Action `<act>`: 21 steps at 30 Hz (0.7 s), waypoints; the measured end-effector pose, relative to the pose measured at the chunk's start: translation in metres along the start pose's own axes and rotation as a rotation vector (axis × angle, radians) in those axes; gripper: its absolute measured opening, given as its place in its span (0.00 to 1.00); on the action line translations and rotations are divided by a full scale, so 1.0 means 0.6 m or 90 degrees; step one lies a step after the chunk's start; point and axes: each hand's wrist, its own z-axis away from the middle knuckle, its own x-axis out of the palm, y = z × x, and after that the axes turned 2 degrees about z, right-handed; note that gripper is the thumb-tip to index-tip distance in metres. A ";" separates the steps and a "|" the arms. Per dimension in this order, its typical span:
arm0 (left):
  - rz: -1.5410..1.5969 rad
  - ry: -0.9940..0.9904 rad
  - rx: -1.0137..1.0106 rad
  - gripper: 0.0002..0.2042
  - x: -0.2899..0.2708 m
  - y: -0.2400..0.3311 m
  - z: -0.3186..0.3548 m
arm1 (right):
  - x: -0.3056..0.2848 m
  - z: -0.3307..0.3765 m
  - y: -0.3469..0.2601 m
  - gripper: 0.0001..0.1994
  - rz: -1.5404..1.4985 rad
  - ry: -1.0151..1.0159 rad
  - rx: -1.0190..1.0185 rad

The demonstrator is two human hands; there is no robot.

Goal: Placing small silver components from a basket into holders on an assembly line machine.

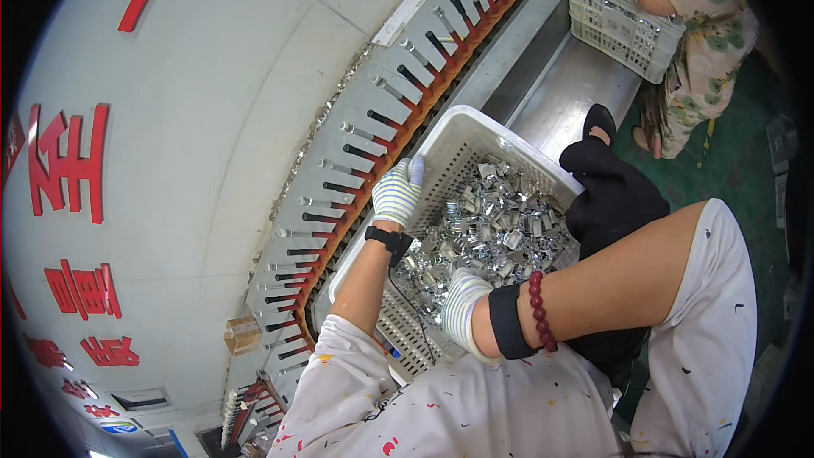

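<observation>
Dozens of small shiny metal clips (496, 225), silver, heaped loose in a white mesh crate (458, 140) on the worker's lap. Left hand (397, 192), striped glove, fingers curled over crate's far rim. Right hand (462, 305), gloved, sunk in the clips; grip can't tell. Behind crate: curved conveyor (373, 131) w/ rows of metal pegs, steel chute beyond. Green floor (721, 170) right of crate. 2nd crate (623, 30), far past it, also holds clips, another person reaching in.

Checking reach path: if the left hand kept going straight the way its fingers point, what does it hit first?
The left hand already rests on the rim of the white basket, fingers pointing up and away. Straight on, it would likely meet the row of metal pins on the curved conveyor just beyond, though depth is unclear.
</observation>
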 end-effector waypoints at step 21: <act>0.375 -0.053 0.134 0.17 -0.129 0.034 -0.287 | -0.049 0.058 -0.023 0.14 0.046 0.022 -0.041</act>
